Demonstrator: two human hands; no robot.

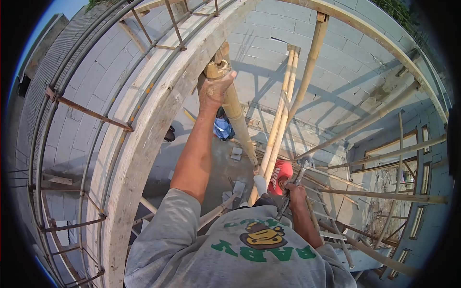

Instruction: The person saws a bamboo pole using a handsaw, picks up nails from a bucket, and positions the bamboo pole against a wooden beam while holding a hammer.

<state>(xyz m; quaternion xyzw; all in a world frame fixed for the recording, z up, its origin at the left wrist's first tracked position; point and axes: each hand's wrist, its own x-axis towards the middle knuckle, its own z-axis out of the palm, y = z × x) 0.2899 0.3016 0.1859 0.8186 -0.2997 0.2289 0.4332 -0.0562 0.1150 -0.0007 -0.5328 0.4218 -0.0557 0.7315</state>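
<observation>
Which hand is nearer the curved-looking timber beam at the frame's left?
Left. The left hand is just beside the timber beam, gripping the bamboo pole; the right hand is lower and well to its right.

- Single view, worn on the head; wide, round-edged, facing forward and steeply down.
- Grey shirt (269,249) nearest, bottom edge; left hand (214,91) and right hand (295,192) farther out.
- Pale beam (146,134) close; floor (168,150) well below.
</observation>
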